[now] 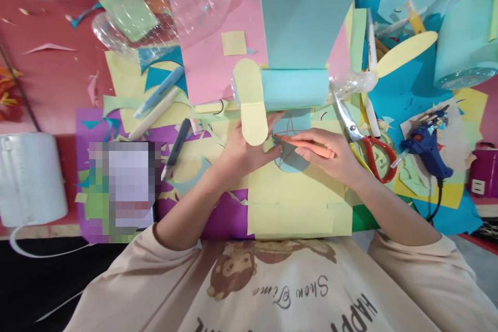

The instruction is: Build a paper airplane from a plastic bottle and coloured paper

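Observation:
My right hand (329, 153) grips an orange marker pen (313, 148), its tip resting on a light blue paper piece (293, 158) with a rounded lower end. Reddish star-shaped lines show on that piece. My left hand (249, 148) lies at its left edge, thumb stretched onto it and the other fingers reaching up, partly hidden by a pale yellow rounded strip (254, 119). Just above both hands lies a clear plastic bottle (350, 83) wrapped in light blue paper (294, 87), with the strip across its left end and a yellow paper blade (406, 54) at its neck.
Red-handled scissors (379, 158) lie right of my right hand, near a blue glue gun (428, 150). Clear bottles (194, 5) stand at the back left, a blue-wrapped bottle (467, 41) at the right. Markers (161, 91) and paper scraps surround a phone (130, 187).

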`<state>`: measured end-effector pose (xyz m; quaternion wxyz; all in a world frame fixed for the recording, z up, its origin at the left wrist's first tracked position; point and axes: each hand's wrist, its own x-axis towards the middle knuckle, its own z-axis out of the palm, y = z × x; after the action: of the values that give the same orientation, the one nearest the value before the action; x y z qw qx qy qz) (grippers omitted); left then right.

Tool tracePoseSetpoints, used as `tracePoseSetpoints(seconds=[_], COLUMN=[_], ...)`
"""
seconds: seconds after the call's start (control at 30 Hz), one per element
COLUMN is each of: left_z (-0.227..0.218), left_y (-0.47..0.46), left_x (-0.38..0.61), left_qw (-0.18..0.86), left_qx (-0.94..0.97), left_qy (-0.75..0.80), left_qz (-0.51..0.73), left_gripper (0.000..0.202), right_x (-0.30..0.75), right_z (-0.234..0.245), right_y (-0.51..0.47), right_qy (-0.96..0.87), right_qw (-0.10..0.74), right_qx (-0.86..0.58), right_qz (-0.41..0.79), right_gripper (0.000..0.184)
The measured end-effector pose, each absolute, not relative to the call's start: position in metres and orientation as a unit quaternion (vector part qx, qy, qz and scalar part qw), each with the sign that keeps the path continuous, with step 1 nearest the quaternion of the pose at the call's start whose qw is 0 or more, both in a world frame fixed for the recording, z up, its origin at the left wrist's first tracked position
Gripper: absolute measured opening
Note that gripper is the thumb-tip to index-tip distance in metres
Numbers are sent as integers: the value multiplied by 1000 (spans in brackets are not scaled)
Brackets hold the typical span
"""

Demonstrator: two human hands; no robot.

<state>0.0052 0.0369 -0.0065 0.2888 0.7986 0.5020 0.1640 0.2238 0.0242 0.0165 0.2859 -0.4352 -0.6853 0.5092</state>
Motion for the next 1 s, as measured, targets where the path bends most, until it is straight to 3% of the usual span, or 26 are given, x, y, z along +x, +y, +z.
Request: tracePoseSetpoints(seconds=[1.0], left_z=[-8], left_y=[36], left_x=[3], left_qw=[282], left_qx=[801], left_qy=[500], left_qz=[171], left_gripper=[60], right_x=[236], right_z=[42], right_y=[26], right_qy=[-721], right_qw=[214], right_qx=[-451], right_qz=[480], right_gripper=[16])
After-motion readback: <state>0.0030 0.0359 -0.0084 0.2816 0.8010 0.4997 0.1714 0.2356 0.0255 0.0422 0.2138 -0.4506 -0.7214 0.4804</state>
